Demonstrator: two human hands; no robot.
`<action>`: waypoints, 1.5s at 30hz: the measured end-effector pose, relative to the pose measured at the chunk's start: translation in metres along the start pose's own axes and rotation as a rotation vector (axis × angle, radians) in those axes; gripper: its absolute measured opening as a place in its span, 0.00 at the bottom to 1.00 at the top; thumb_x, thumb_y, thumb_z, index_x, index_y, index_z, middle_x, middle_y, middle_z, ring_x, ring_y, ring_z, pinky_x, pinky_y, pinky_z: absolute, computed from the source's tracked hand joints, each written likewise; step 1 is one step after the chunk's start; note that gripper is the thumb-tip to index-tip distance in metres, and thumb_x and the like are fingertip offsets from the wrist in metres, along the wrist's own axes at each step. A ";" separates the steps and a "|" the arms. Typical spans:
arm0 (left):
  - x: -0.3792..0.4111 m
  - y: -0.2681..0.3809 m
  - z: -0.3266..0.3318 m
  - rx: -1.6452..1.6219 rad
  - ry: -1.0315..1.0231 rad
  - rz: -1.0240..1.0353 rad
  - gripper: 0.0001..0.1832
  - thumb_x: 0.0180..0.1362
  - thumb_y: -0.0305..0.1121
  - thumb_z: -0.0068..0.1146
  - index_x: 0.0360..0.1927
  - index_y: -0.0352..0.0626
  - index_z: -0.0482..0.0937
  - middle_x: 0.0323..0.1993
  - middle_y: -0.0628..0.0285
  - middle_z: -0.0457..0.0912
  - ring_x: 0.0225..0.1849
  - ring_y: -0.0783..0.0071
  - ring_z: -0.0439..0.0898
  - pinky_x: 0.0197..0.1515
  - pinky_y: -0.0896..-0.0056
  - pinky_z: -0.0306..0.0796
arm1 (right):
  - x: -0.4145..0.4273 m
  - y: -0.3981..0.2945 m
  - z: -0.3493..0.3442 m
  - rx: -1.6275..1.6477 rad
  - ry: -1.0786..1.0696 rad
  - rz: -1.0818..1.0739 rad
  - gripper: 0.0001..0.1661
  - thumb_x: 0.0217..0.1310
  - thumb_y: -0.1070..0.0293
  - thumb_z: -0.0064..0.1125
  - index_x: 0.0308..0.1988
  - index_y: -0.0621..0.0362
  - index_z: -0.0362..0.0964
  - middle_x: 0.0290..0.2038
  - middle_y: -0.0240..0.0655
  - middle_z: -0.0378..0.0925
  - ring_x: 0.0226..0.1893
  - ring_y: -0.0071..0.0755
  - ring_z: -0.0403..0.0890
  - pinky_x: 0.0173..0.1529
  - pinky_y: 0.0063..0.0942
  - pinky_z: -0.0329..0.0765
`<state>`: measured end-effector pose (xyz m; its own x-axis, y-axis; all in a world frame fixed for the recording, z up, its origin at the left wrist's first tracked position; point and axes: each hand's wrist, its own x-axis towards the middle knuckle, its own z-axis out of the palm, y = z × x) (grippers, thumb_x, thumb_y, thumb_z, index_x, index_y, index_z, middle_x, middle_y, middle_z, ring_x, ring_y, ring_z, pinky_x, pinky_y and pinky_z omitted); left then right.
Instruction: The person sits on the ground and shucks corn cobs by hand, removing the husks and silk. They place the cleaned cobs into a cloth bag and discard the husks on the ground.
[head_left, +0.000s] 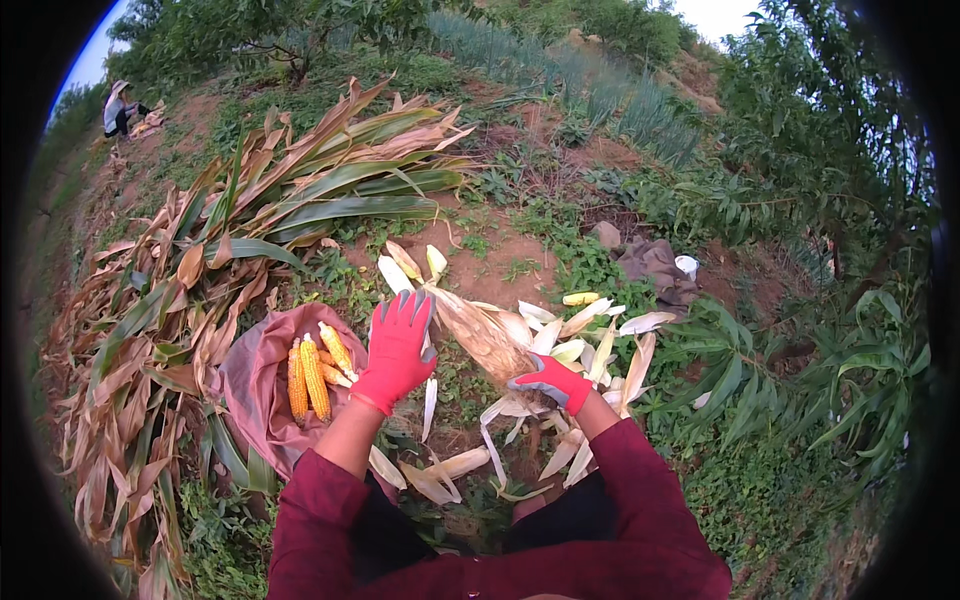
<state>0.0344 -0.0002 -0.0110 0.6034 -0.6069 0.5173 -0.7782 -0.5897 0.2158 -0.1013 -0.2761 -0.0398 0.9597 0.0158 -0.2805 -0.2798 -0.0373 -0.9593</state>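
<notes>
My right hand (551, 381), in a red and grey work glove, grips the lower end of a corn ear in dry brown husk (480, 330). The ear slants up and left, away from me. Back upward, my gloved left hand (399, 341) lies over pale husk (394, 275) that shows beyond its fingertips. What sits under that palm is hidden. Just left of this hand, a faded pink sack (259, 360) lies with its mouth spread. Several husked yellow corn cobs (313, 379) rest in it.
Peeled husks (596, 352) litter the ground at right, with a yellow cob (580, 298) beyond them. Cut corn stalks (330, 180) form a long heap at left. A dark cloth (656, 270) lies farther right, near leafy branches (735, 360). Another person (118, 111) sits far off.
</notes>
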 end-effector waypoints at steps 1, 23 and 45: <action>-0.002 0.006 -0.001 0.036 -0.057 0.030 0.51 0.39 0.42 0.69 0.68 0.46 0.57 0.66 0.50 0.60 0.69 0.51 0.56 0.70 0.41 0.44 | -0.020 -0.009 0.001 -0.083 -0.009 0.032 0.47 0.48 0.67 0.71 0.64 0.64 0.57 0.54 0.35 0.73 0.48 0.23 0.75 0.53 0.24 0.73; -0.028 0.022 -0.001 -0.077 -0.204 0.122 0.26 0.36 0.43 0.69 0.42 0.50 0.78 0.33 0.59 0.79 0.37 0.56 0.79 0.40 0.57 0.71 | -0.070 -0.026 -0.040 0.032 -0.200 -0.157 0.38 0.57 0.59 0.65 0.62 0.64 0.62 0.53 0.39 0.75 0.54 0.28 0.74 0.60 0.28 0.68; -0.137 0.018 0.148 -0.657 -0.523 0.120 0.28 0.56 0.49 0.57 0.58 0.48 0.72 0.51 0.54 0.79 0.52 0.54 0.77 0.55 0.60 0.71 | -0.034 -0.086 0.060 0.241 0.008 -0.649 0.12 0.64 0.64 0.56 0.39 0.63 0.74 0.30 0.38 0.81 0.33 0.33 0.82 0.43 0.29 0.76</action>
<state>-0.0370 -0.0062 -0.2002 0.3873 -0.9092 0.1529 -0.6873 -0.1741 0.7052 -0.1111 -0.2136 0.0499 0.9349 -0.0474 0.3518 0.3539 0.2005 -0.9135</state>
